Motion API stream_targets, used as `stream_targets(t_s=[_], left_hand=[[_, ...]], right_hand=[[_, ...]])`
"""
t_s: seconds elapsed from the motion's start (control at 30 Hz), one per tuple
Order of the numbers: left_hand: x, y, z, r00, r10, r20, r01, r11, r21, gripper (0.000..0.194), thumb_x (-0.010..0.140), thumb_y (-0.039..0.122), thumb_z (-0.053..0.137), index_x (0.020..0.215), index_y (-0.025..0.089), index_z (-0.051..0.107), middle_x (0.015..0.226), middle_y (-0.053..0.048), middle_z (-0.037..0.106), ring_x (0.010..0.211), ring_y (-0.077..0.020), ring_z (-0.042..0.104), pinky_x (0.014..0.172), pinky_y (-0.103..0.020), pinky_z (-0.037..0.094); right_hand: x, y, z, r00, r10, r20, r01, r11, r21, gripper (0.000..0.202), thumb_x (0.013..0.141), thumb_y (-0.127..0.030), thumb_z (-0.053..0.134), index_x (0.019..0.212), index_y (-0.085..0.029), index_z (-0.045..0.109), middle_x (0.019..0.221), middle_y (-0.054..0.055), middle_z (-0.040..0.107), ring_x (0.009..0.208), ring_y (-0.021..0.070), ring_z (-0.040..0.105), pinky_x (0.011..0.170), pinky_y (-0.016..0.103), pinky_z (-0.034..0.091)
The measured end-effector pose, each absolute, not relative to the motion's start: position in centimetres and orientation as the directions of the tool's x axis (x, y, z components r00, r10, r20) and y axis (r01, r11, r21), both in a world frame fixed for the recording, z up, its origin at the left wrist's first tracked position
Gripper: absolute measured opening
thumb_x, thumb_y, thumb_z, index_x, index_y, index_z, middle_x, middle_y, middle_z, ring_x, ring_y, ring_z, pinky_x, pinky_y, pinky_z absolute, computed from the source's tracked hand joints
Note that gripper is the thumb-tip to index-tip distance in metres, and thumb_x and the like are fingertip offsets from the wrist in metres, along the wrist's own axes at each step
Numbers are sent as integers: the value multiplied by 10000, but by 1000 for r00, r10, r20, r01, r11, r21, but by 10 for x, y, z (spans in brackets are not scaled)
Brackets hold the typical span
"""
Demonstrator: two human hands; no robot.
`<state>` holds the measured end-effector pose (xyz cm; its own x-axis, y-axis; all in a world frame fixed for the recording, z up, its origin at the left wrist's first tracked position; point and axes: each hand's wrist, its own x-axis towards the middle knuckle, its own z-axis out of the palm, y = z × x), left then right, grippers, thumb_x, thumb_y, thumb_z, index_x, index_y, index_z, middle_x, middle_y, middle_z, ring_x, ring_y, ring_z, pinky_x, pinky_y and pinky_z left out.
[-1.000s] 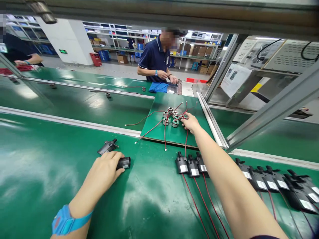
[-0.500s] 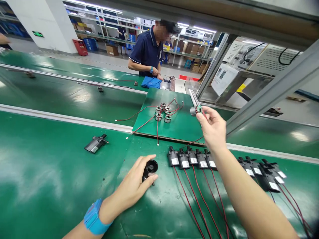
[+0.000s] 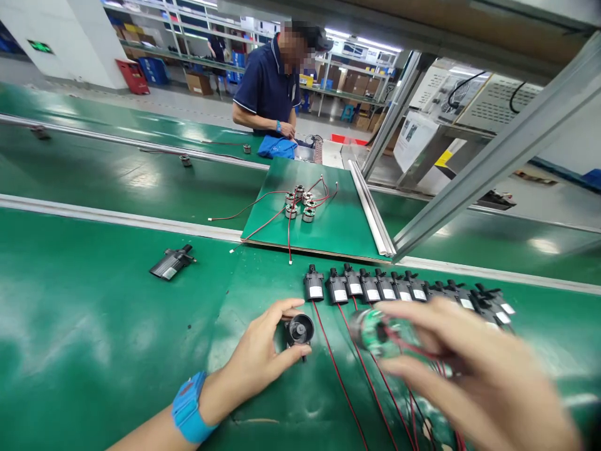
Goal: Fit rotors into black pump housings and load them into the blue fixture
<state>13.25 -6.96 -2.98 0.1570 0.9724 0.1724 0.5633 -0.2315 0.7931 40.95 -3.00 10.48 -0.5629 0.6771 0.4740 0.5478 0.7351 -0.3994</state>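
Observation:
My left hand point(image 3: 256, 354), with a blue wrist strap point(image 3: 191, 406), curls its thumb and fingers round a black cylindrical pump housing point(image 3: 300, 328). The housing's open round mouth faces me and shows a central post inside. To its right, my right hand point(image 3: 479, 369) is blurred by motion. Between its thumb and fingers is a motor stator point(image 3: 369, 332) with a green circuit board and red wires. The stator is apart from the housing. Behind my right hand stands a row of black pumps point(image 3: 338, 287) with white labels and red-and-black leads.
More stators point(image 3: 291, 210) with trailing wires lie on a raised green board point(image 3: 335, 228). A single black pump point(image 3: 172, 262) lies at left on the green bench point(image 3: 70, 344). A metal post point(image 3: 488, 156) slants up at right. Across the line a co-worker point(image 3: 267, 88) stands near a blue cloth.
My right hand has come down from above the raised board towards me, bringing the stator to the right of the housing. My left hand and the housing appear slightly further right and lower.

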Motion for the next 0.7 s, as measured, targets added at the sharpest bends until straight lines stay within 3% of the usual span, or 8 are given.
stream_targets(t_s=[0.13,0.23,0.57,0.7], left_hand=[[138,-72,-31,190,964,188,521,-261,813,709,841,239,720,1431,323,335,1174,-19,677,1097,-205,660,958,-346,529],[140,-73,-32,199,958,205,521,-281,806,732,835,206,713,1440,322,317,1184,-18,681,1102,-204,666,967,-340,530],[141,-70,-32,205,951,230,536,-306,787,708,885,388,697,1449,313,276,1166,-40,710,1077,-218,696,915,-347,560],[139,-70,-38,190,941,282,542,-340,769,700,856,453,726,1392,280,311,1110,-58,713,1015,-234,718,849,-341,584]], right_hand=[[372,-39,46,-608,718,338,451,663,-598,354,910,-448,669,1227,-298,623,742,-2,581,610,154,571,514,266,472],[357,-34,22,-605,747,275,446,604,-660,363,922,-452,655,1241,-280,637,787,2,602,638,144,581,560,257,469],[348,-22,0,-579,779,241,480,565,-671,444,847,-618,673,1040,-218,650,872,31,709,720,162,667,603,252,465],[346,-21,-3,-599,765,239,463,574,-675,590,782,-681,693,1171,-244,614,961,28,732,810,176,697,659,258,502]])
